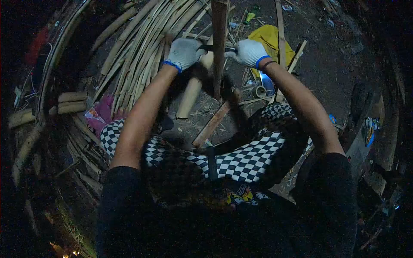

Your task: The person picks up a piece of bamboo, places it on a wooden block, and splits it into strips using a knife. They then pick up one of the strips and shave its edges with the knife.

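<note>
My left hand (184, 53), in a white glove with a blue cuff, is closed on one end of a dark bar-like tool (207, 47). The other end of that tool is in my right hand (251, 53), gloved the same way. The tool crosses an upright wooden post (219, 47) between my hands; whether it lies before or behind the post is hard to tell. Below my left hand, a thick bamboo piece (189, 99) slants on the ground. A flat wooden piece (211, 124) lies between my checkered legs.
Long split bamboo strips (137, 56) are heaped at the upper left. Short bamboo poles (72, 102) lie farther left. A yellow cloth (267, 38) is beyond my right hand, with a roll of tape (259, 91) nearer me. A pink cloth (103, 112) lies by my left knee.
</note>
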Demonstrator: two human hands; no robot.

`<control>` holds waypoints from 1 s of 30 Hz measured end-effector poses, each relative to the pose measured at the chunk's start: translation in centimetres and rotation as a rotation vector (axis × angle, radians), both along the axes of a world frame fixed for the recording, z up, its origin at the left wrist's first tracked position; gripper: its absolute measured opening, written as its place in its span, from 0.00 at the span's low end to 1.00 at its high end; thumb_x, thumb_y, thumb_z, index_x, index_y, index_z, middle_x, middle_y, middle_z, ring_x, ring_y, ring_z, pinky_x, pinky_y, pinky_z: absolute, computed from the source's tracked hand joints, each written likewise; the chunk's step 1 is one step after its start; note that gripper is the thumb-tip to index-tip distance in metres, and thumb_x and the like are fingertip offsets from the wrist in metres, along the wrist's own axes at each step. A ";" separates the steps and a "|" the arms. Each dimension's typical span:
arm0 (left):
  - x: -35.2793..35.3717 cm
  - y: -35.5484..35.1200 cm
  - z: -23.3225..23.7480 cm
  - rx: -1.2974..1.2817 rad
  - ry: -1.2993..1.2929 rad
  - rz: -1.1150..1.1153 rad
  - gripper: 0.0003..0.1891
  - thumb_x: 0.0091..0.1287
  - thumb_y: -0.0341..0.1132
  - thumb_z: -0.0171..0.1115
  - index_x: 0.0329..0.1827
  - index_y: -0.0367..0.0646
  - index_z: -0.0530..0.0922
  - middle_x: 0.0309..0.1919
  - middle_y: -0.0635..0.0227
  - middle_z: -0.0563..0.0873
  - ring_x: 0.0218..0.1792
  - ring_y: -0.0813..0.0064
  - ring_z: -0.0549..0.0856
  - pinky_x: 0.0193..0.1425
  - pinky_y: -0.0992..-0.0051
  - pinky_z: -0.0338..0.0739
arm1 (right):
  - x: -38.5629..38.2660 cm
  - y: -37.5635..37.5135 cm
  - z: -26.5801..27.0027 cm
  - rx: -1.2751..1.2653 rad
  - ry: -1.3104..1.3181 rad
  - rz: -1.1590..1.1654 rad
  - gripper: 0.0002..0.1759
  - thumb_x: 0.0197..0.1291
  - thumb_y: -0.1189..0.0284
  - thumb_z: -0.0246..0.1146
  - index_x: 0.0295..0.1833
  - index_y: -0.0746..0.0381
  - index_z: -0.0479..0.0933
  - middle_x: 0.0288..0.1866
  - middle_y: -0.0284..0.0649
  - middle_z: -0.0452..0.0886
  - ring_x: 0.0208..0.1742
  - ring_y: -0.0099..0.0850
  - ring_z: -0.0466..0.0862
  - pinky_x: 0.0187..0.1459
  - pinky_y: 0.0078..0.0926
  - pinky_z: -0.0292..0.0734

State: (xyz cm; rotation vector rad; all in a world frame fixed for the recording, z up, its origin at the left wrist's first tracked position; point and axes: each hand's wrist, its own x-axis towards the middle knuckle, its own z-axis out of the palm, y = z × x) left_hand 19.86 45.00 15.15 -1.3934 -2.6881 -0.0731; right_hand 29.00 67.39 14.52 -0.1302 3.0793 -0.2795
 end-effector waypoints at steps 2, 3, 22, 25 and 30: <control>-0.7 0.2 -0.9 0.020 0.045 0.002 0.17 0.62 0.51 0.55 0.32 0.49 0.83 0.30 0.61 0.85 0.34 0.58 0.84 0.39 0.59 0.77 | -0.5 0.2 -0.5 0.028 0.034 -0.009 0.31 0.59 0.40 0.53 0.36 0.57 0.83 0.28 0.49 0.82 0.32 0.47 0.83 0.34 0.44 0.77; -1.0 0.2 -1.3 0.037 0.100 0.005 0.16 0.62 0.50 0.56 0.32 0.49 0.83 0.29 0.62 0.85 0.34 0.59 0.84 0.38 0.60 0.77 | -0.6 0.1 -0.9 0.054 0.077 -0.017 0.30 0.59 0.40 0.53 0.36 0.56 0.83 0.27 0.47 0.82 0.31 0.46 0.83 0.33 0.44 0.77; -0.8 0.5 1.7 -0.040 -0.046 -0.045 0.21 0.60 0.54 0.56 0.31 0.44 0.82 0.30 0.56 0.84 0.36 0.55 0.84 0.41 0.57 0.76 | -0.1 -0.1 0.5 -0.079 -0.189 -0.039 0.38 0.57 0.38 0.52 0.41 0.66 0.81 0.41 0.55 0.82 0.45 0.50 0.82 0.47 0.45 0.77; -0.3 0.1 -0.1 -0.119 -0.032 -0.010 0.21 0.59 0.54 0.56 0.29 0.43 0.82 0.29 0.55 0.84 0.35 0.53 0.83 0.40 0.56 0.75 | 1.1 -0.5 1.3 -0.084 -0.222 -0.021 0.37 0.56 0.39 0.54 0.41 0.66 0.81 0.40 0.55 0.83 0.44 0.51 0.82 0.46 0.47 0.77; -0.6 0.7 -0.9 -0.135 -0.159 -0.017 0.21 0.63 0.54 0.53 0.35 0.44 0.83 0.32 0.55 0.84 0.39 0.51 0.83 0.46 0.57 0.76 | -0.8 0.4 -2.3 -0.099 -0.320 -0.045 0.37 0.54 0.38 0.56 0.42 0.66 0.80 0.43 0.57 0.82 0.45 0.55 0.82 0.47 0.45 0.78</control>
